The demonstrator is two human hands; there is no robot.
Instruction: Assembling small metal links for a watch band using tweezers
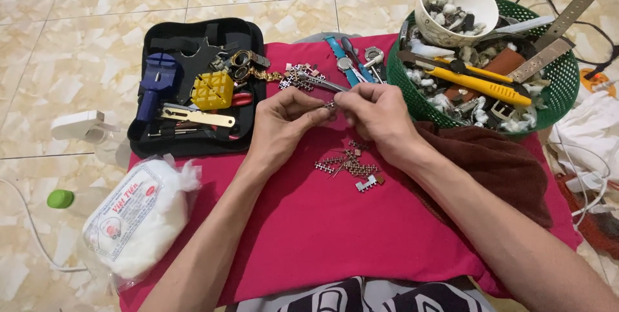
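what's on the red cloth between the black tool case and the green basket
In the head view, between the black tool case and the green basket: both hands pinching a small metal piece, loose watch links, a blue-strapped watch.

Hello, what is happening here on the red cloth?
A person sits at a red cloth and works with both hands. The left hand and the right hand meet over a small metal piece, too small to identify. Loose metal watch-band links lie just below. An open black tool case is on the left, a green basket on the right.
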